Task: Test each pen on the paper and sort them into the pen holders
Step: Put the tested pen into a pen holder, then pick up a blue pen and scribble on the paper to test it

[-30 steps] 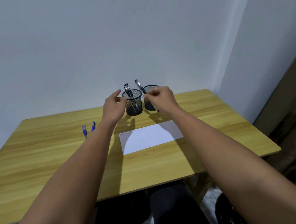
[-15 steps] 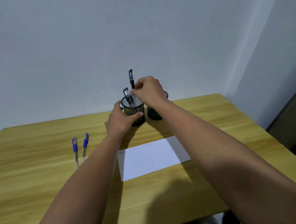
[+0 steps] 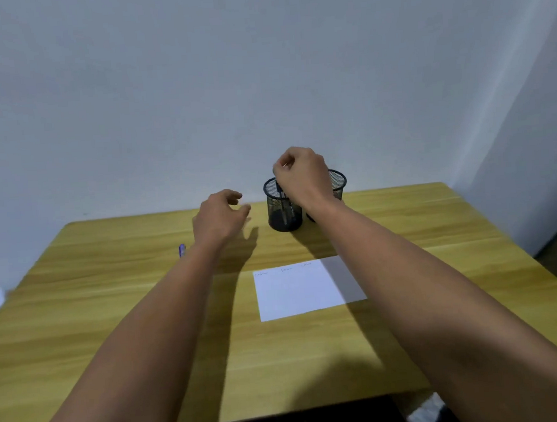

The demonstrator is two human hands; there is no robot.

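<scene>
Right hand (image 3: 302,176) curled over left pen holder (image 3: 278,210); left hand (image 3: 220,216) loose.

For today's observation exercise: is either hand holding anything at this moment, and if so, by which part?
The left hand holds nothing. The right hand is curled above the left pen holder; no pen shows in it, so a hold cannot be told.

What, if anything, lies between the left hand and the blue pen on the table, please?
Nothing visible does. The left hand hangs open above the table, and the blue pen lies beside its wrist, partly hidden behind the forearm.
</scene>
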